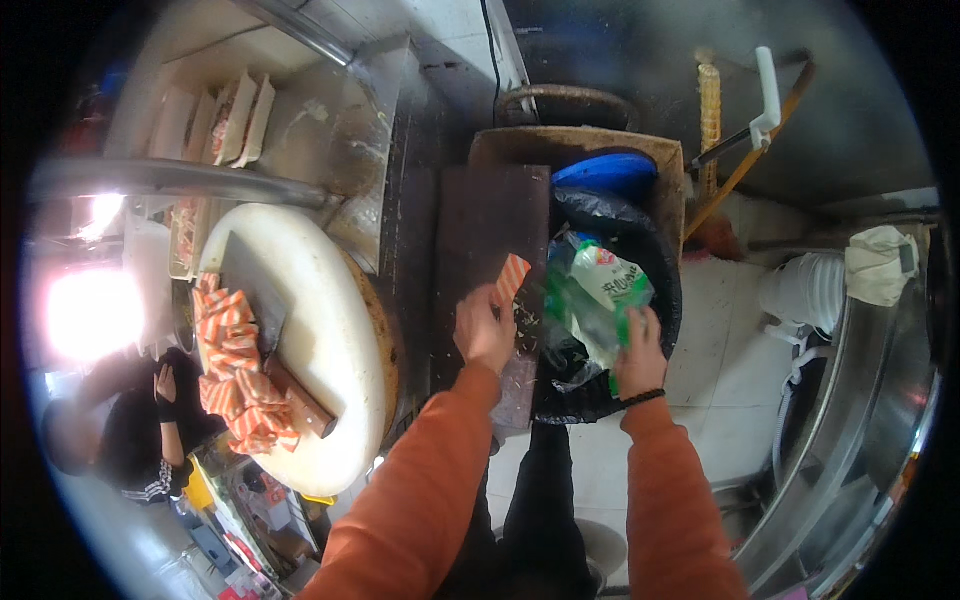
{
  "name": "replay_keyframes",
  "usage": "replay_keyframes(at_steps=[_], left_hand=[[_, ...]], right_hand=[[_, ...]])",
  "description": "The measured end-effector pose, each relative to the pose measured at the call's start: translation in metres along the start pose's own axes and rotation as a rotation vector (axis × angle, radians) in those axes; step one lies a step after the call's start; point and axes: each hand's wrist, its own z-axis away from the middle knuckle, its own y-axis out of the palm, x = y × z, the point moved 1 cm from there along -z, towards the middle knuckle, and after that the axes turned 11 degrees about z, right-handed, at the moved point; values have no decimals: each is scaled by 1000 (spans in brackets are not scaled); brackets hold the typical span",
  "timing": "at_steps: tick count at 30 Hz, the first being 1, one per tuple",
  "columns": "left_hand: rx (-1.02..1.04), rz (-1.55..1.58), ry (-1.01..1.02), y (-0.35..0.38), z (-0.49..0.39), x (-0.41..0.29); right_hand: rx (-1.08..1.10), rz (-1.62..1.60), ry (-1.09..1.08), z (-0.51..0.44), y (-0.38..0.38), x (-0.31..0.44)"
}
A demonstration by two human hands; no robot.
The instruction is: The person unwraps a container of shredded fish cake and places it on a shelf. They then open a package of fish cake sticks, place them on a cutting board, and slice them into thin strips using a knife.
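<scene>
My left hand point(486, 330) pinches one orange-and-white striped food piece point(513, 278) above a dark, flat board or lid point(491, 225) strewn with small pale scraps. Over a bin lined with a black plastic bag point(664, 262), my right hand point(642, 352) grips a green-and-white plastic food bag point(607, 289) that bears writing. To my left is a thick round chopping board point(337, 330) with a pale top. Several striped pieces point(240, 375) lie heaped on it, partly covering a cleaver, whose blade point(251, 285) and wooden handle point(300, 397) show.
A cardboard box point(577, 137) and a blue round item point(606, 172) sit behind the bin liner. Long handles point(709, 127) lean at the back wall. Right, a white bucket point(802, 292) stands near a steel counter point(892, 360). Food trays point(238, 120) and another person point(142, 420) are left.
</scene>
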Motion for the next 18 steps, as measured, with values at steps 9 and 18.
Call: replay_keyframes(at_steps=[9, 18], left_hand=[[180, -21, -55, 6, -21, -15], [84, 352, 83, -116, 84, -98]], right_hand=[[677, 184, -178, -35, 147, 20], [249, -159, -247, 25, 49, 14]])
